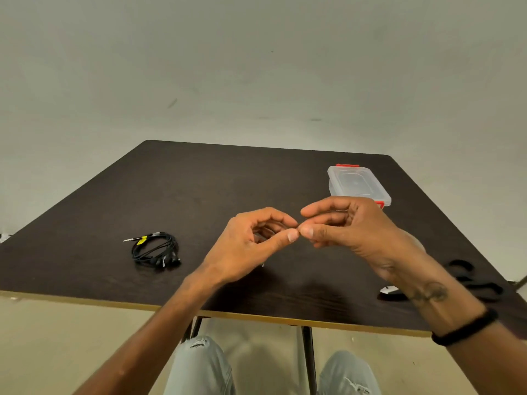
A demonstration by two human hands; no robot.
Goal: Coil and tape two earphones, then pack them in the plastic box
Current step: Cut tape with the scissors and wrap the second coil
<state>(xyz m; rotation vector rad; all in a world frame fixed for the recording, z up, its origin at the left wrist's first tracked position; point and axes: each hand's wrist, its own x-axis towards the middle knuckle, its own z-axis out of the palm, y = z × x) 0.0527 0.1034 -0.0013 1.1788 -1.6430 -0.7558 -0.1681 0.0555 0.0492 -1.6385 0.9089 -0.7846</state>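
One black earphone (pixel 155 249) lies coiled on the dark table (pixel 199 189), left of centre, bound with a yellow strip near its jack. My left hand (pixel 251 243) is curled above the table's middle, and dark loops of the second earphone (pixel 266 232) show inside its fingers. My right hand (pixel 342 226) meets it thumb tip to thumb tip, pinching at the same spot; what sits between the fingertips is too thin to make out. The clear plastic box (pixel 356 183) with red clasps stands lidded just behind my right hand.
Black-handled scissors (pixel 473 283) lie at the table's right edge, partly behind my right forearm. A black band circles my right wrist. The near table edge runs just below my forearms, with my knees under it. A pale wall stands behind the table.
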